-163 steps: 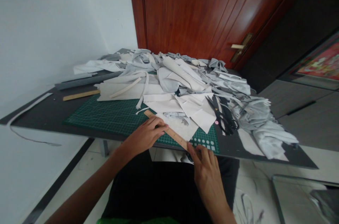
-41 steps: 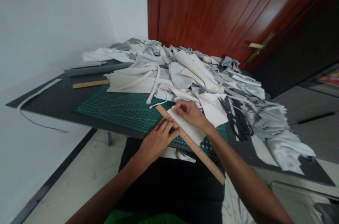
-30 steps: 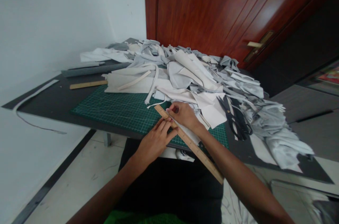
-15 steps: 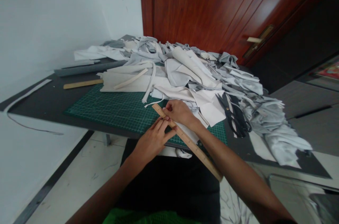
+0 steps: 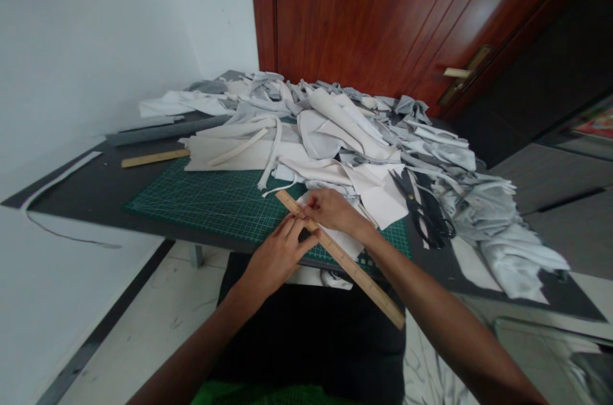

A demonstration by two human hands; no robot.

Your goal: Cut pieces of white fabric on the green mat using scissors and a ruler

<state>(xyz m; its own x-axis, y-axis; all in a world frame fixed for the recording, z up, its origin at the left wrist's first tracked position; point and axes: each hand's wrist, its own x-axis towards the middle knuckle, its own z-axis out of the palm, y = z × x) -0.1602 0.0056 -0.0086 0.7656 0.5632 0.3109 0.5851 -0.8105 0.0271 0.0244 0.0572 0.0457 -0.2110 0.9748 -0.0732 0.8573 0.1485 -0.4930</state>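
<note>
- Since the first frame, our right hand (image 5: pixel 330 208) has left the low end of the long, flat, light-brown wooden ruler (image 5: pixel 354 272) and gone to its far edge. The ruler has slid too, so its low end now pokes out past the counter.
- Just now, our right hand has also come a little way down the ruler, closer to our left hand (image 5: pixel 280 248).
- Our left hand has its fingers and thumb spread, pushing the ruler down.
- Our right fingers are bent in near the ruler's edge. We cannot tell if they are closed tight or pinching something small.
- The flat, off-white piece of cloth (image 5: pixel 340 240) sits next to the ruler, partly under our right hand and arm. Below it is the green cutting mat with thin white lines (image 5: pixel 215 204), on the dark grey counter (image 5: pixel 71 191).
- The big black scissors (image 5: pixel 410 198) lie to the right, well apart from our hands.
- We think the step in hand is working along the ruler's straight edge on the cloth.
- The next move seems to call for a still ruler, flat cloth and small, slow finger moves.
</note>
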